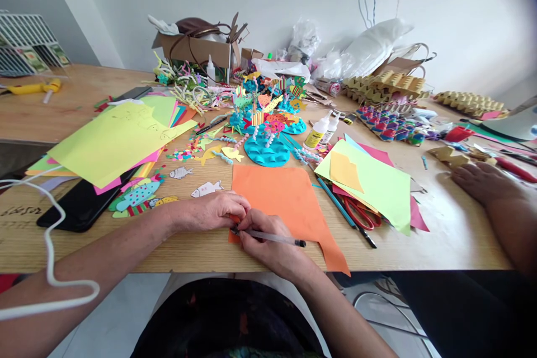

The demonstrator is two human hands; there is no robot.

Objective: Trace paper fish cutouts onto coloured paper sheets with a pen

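A sheet of orange paper (277, 196) lies at the table's front edge, its lower right corner hanging over. My left hand (218, 210) has its fingers curled and pressed together on the left side of this sheet, holding it. Close against it, my right hand (268, 238) grips a pen (274, 238) with a clear barrel, its tip low on the orange paper; the fingers partly hide the mark. Just beyond my left hand rest a white paper fish (207, 189) and a grey paper fish (181, 173). Colored fish cutouts (140, 194) are heaped to the left.
Yellow sheets (113, 140) cover a black phone (79, 201) at left; a white cable (50, 246) crosses my left forearm. Ahead stand blue bases (267, 151) with fish and glue bottles (318, 131). Red scissors (361, 213) and pencils (335, 201) lie right. Another person's hand (486, 182) rests farther right.
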